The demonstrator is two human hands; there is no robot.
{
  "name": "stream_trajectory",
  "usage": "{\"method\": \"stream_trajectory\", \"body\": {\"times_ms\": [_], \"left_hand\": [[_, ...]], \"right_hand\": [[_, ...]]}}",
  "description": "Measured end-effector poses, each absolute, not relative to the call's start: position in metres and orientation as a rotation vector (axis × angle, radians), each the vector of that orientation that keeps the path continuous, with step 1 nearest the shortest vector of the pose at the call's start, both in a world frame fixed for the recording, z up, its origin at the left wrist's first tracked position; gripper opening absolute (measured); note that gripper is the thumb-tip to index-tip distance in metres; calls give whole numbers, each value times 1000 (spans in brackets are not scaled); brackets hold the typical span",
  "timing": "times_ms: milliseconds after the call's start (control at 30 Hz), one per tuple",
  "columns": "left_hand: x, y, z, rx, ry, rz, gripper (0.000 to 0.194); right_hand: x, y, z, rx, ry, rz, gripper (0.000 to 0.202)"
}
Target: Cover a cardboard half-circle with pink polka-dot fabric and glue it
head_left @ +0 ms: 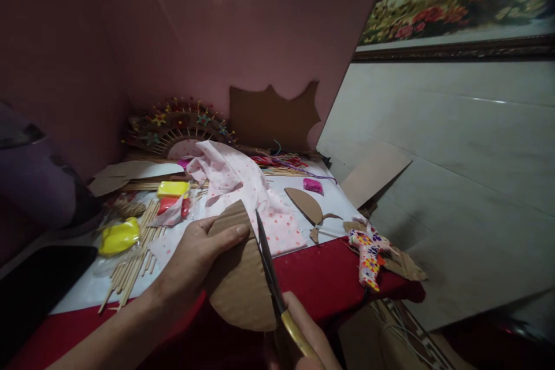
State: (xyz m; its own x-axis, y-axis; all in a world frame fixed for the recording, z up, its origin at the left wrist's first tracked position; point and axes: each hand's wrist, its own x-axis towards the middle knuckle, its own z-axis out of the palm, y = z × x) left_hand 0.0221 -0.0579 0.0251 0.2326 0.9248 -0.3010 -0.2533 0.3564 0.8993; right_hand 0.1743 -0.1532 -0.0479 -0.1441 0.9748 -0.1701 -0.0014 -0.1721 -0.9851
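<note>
A rounded piece of brown cardboard [240,289] is pinched in my left hand [202,251], with the thumb on top near its upper corner. My right hand [310,332] is closed round the gold-coloured handle of the scissors [269,266]. The dark blades lie along the right edge of the cardboard, tips pointing up and away. Behind the cardboard, pink dotted cloth [277,225] is spread over the white sheet. Part of my right hand is cut off by the bottom edge.
Wooden sticks [130,277], yellow clay packs [120,237] and a black flat object [47,277] lie left. A decorated fan-shaped piece [182,124] and jagged cardboard [273,115] stand behind. Cut cardboard [306,205] and a flowered cloth figure [368,254] are on the right.
</note>
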Motion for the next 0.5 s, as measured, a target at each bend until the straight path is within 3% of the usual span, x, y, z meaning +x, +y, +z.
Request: {"method": "stream_trajectory", "body": {"times_ms": [100, 500], "left_hand": [[22, -57, 24, 878, 1023, 973, 29], [23, -56, 20, 853, 1024, 952, 31]], "right_hand": [[177, -154, -46, -1186, -1246, 1504, 99], [183, -154, -51, -1245, -1299, 1495, 90]]}}
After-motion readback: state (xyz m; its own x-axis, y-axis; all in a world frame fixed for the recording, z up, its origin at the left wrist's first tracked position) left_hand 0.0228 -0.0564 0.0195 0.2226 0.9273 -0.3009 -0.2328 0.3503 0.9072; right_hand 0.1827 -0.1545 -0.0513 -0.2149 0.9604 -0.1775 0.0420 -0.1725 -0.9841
